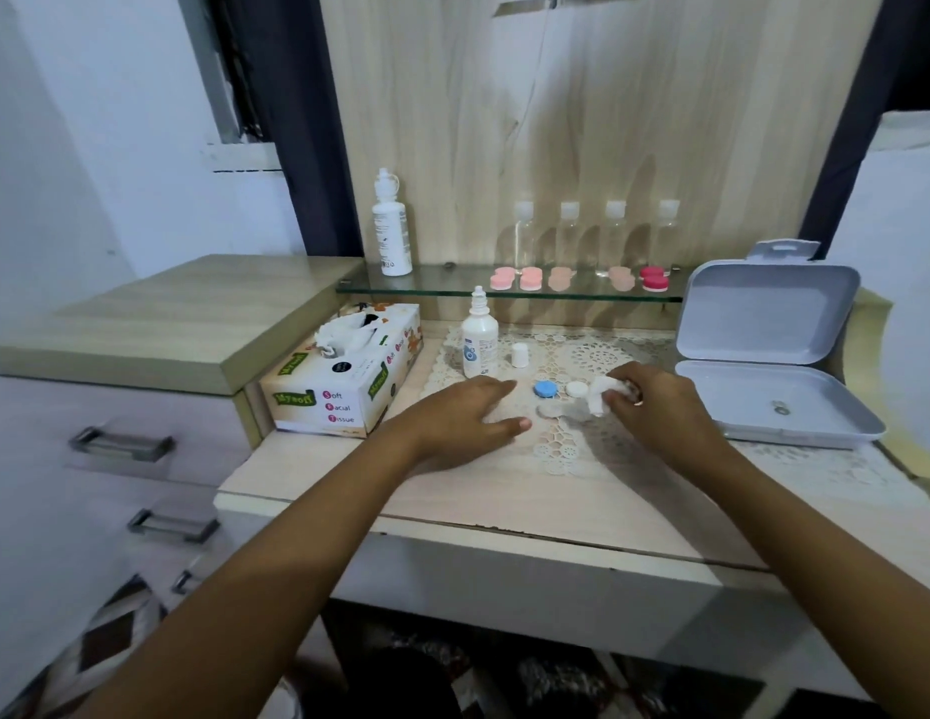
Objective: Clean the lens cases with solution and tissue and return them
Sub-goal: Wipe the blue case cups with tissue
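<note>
- The right hand (655,407) pinched a wadded tissue (600,399) just beside the uncapped lens case (548,409), mid-table toward the back edge.
- The left hand (468,415) lay flat, fingers straight, holding nothing.
- The blue cap (546,390) and white cap (577,389) lay alongside; the solution bottle (478,345) stood uncapped.
- Judgement: wiping in progress; recapping and return outstanding.

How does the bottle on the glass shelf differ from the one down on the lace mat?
The shelf bottle is taller; the mat bottle is shorter. The shelf bottle stands on the glass shelf, the mat bottle lower on the lace mat, with a loose white cap beside it. Both are white and upright.
</note>
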The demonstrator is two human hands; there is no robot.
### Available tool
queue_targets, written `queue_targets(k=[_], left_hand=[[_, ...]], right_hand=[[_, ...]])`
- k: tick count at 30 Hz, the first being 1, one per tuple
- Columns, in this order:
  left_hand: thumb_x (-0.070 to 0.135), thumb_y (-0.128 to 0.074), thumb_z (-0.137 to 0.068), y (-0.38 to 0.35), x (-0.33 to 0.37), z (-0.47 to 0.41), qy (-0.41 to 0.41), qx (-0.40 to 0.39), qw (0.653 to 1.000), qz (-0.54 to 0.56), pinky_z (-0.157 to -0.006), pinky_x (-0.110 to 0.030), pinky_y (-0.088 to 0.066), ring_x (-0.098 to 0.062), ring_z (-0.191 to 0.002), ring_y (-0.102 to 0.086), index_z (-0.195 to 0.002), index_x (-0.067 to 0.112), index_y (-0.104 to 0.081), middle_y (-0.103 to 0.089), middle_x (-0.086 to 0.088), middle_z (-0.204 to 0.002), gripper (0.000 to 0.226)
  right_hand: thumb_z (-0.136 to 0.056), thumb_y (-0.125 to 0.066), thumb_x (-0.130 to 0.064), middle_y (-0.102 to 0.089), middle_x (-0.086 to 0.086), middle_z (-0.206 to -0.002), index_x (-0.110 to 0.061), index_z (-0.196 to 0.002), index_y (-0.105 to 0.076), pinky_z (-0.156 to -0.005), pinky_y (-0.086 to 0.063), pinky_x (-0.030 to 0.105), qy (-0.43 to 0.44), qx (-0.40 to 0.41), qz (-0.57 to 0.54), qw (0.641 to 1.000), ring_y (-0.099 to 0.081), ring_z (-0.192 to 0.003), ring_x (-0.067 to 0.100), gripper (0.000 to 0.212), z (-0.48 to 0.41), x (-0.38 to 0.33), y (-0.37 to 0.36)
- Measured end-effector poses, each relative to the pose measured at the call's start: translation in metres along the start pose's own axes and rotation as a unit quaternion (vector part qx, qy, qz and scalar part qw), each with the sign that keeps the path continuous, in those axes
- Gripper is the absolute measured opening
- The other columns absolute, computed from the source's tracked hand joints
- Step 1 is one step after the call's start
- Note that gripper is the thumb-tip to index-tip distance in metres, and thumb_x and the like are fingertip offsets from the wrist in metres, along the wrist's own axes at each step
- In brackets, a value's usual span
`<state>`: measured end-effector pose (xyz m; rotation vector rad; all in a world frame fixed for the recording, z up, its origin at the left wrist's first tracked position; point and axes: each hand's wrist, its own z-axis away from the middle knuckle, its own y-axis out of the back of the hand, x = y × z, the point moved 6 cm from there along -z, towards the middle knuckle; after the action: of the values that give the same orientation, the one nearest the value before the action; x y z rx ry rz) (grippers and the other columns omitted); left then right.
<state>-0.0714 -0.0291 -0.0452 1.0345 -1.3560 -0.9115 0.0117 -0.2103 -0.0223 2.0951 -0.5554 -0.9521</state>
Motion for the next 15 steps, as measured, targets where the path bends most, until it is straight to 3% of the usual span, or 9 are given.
queue_targets(k=[4,8,15], left_hand=[[0.054,-0.045,-0.090,0.016,-0.010,0.041,0.000,0.042,0.999,-0.007,-0.101,-0.022,-0.027,-0.010,-0.134,-0.032,-0.145,0.025,-0.030,-0.032,0.005,-0.150,0.064],[0.056,-0.046,-0.089,0.032,-0.038,0.089,0.036,0.082,0.996,-0.007,-0.100,-0.022,-0.031,-0.008,-0.129,-0.038,-0.142,0.026,-0.037,-0.039,0.007,-0.145,0.062],[0.052,-0.049,-0.089,0.053,-0.098,0.180,0.104,0.152,0.983,-0.005,-0.093,-0.012,-0.026,-0.006,-0.128,-0.038,-0.138,0.025,-0.043,-0.042,0.008,-0.144,0.057]], right_hand=[[-0.088,-0.058,-0.014,-0.066,0.013,-0.107,-0.006,-0.111,-0.064,-0.068,-0.026,0.019,0.047,0.012,-0.024,0.999,-0.058,-0.095,0.027,0.025,0.006,-0.039,-0.003],[-0.088,-0.058,-0.014,-0.065,0.011,-0.105,-0.008,-0.110,-0.064,-0.072,-0.033,0.022,0.092,-0.015,-0.082,0.992,-0.054,-0.087,0.018,0.024,0.013,-0.090,-0.024],[-0.088,-0.058,-0.017,-0.064,0.008,-0.113,-0.011,-0.114,-0.064,-0.078,-0.037,0.021,0.176,-0.077,-0.142,0.971,-0.054,-0.093,0.015,0.027,0.030,-0.196,-0.075]])
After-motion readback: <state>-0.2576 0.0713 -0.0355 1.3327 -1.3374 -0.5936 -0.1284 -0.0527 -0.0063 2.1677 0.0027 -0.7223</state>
